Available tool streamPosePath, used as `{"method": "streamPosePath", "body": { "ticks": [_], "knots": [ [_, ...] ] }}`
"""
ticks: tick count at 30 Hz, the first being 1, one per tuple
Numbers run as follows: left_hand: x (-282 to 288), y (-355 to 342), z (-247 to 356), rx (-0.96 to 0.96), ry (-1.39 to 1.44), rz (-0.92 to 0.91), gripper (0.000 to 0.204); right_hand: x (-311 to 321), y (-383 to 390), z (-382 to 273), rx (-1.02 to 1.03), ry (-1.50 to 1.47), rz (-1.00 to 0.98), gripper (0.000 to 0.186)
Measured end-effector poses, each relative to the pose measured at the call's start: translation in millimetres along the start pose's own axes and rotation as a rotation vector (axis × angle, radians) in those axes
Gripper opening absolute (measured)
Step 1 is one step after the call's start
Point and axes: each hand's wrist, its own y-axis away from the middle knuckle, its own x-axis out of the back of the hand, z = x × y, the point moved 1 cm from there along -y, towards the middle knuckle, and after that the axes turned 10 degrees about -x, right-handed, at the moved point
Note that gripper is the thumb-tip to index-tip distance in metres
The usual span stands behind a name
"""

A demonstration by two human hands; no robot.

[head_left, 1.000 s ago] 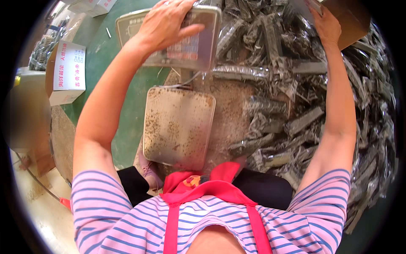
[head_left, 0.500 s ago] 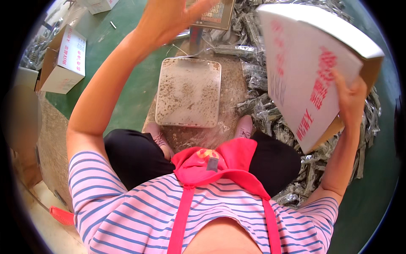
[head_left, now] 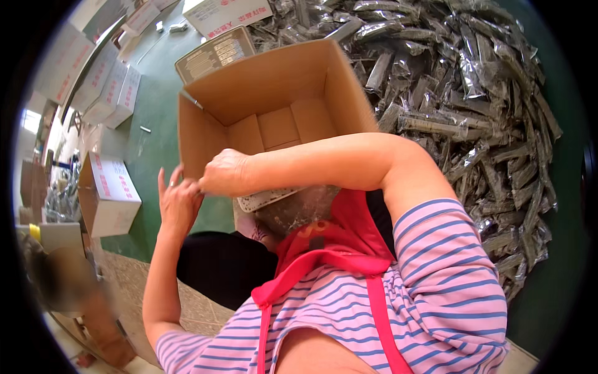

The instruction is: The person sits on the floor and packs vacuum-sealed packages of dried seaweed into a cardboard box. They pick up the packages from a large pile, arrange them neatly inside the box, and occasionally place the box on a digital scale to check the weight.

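Observation:
An open-topped cardboard box (head_left: 274,71), brown inside with its bottom flaps folded inward, stands in front of me over the weighing scale (head_left: 261,199). Only a near strip of the scale's plate shows below my right forearm. At the box's near left corner, my left hand (head_left: 177,202) pinches the edge with some fingers raised. My right hand (head_left: 224,172) reaches across my body to the same corner, its fingers closed there. The two hands almost touch, and their exact hold is partly hidden. Behind the box stands the scale's display panel (head_left: 218,53).
Many clear-wrapped dark, stick-like packs (head_left: 448,118) are heaped on the right. A white printed carton (head_left: 227,14) stands at the back, and another open carton (head_left: 109,193) is at the left. Beyond it, a co-worker's arm (head_left: 103,324) shows at the lower left.
The box has come from the right side to over the scale, its open top now facing me. My left hand has come down, and my right hand has crossed to the left.

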Motion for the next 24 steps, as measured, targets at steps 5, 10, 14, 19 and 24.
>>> {"method": "streamPosePath", "body": {
  "ticks": [5, 10, 14, 19, 24],
  "knots": [
    [17, -29, 23, 0.060, 0.141, 0.000, 0.057, 125, 62, 79, -0.038, 0.321, 0.731, 0.020],
    [-26, -62, 35, 0.066, 0.410, -0.227, 0.029, 160, 134, 290, -0.656, 0.180, 0.907, 0.021],
    [-23, -36, 19, 0.035, 0.358, -0.311, 0.032, 16, 122, 453, -0.784, 0.369, 0.120, 0.032],
    [-35, -48, 3, 0.093, 0.397, -0.277, 0.030, -106, 42, 523, -0.560, 0.449, 0.080, 0.074],
    [-39, -59, 0, 0.118, 0.402, -0.282, 0.031, -149, 6, 542, -0.767, 0.316, -0.242, 0.099]
  ]
}}
